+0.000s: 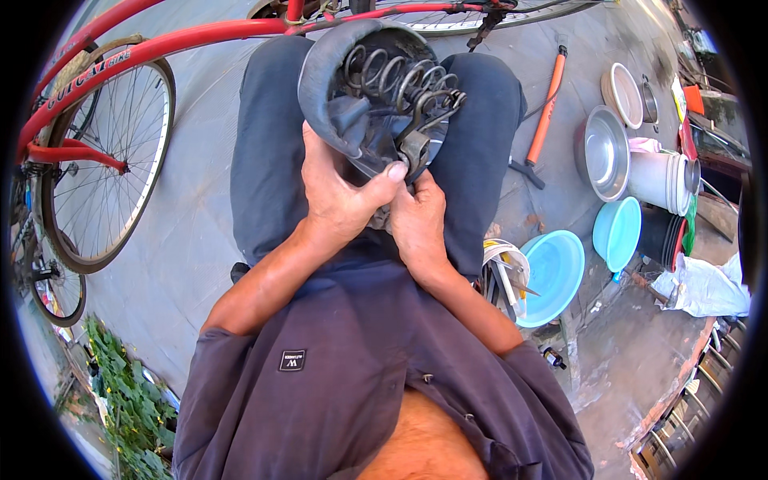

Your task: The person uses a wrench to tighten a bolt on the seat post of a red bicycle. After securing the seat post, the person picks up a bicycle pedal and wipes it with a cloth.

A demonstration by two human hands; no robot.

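A black bicycle saddle is held upside down between my knees, its coil springs and wire frame facing up. My left hand grips the saddle's near edge from the left, with the thumb reaching across toward the metal clamp. Just below the clamp, my right hand is closed, its fingers curled at the saddle's near end. A small greyish bit shows between the two hands, but I cannot make out what it is. The saddle's top cover is turned away and hidden.
A red bicycle lies across the far side and left. Right of my knee are an orange hand pump, a tool bucket, turquoise basins, a steel basin and a white bucket. Green plants grow at lower left.
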